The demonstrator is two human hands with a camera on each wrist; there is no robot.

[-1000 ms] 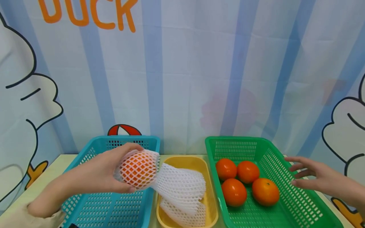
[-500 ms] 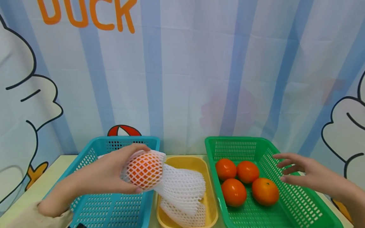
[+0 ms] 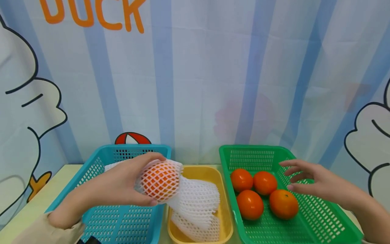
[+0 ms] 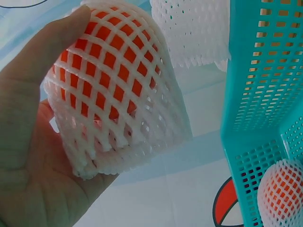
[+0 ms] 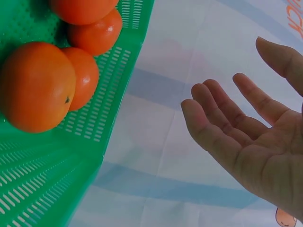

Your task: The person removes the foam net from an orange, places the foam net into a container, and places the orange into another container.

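Note:
My left hand (image 3: 122, 181) grips an orange (image 3: 159, 180) wrapped in a white foam net sleeve (image 4: 161, 123), its thumb and fingers curled round the sides. It is above the right side of the blue basket (image 3: 122, 217), close to the yellow tray (image 3: 224, 206). Loose white foam net sleeves (image 3: 196, 200) lie in that tray. My right hand (image 3: 320, 183) hovers over the right side of the green basket (image 3: 323, 220), fingers spread and holding nothing. Several bare oranges (image 3: 283, 204) sit in the green basket, to the left of this hand.
A second netted orange (image 4: 282, 196) lies in the blue basket, mostly hidden behind my left forearm in the head view. All three containers stand side by side on a pale table (image 3: 70, 171). Behind them hangs a striped curtain (image 3: 201, 84) with cartoon prints.
My left hand has shifted right with the netted orange, towards the yellow tray. My right hand has moved left, from outside the green basket's rim to over its inside.

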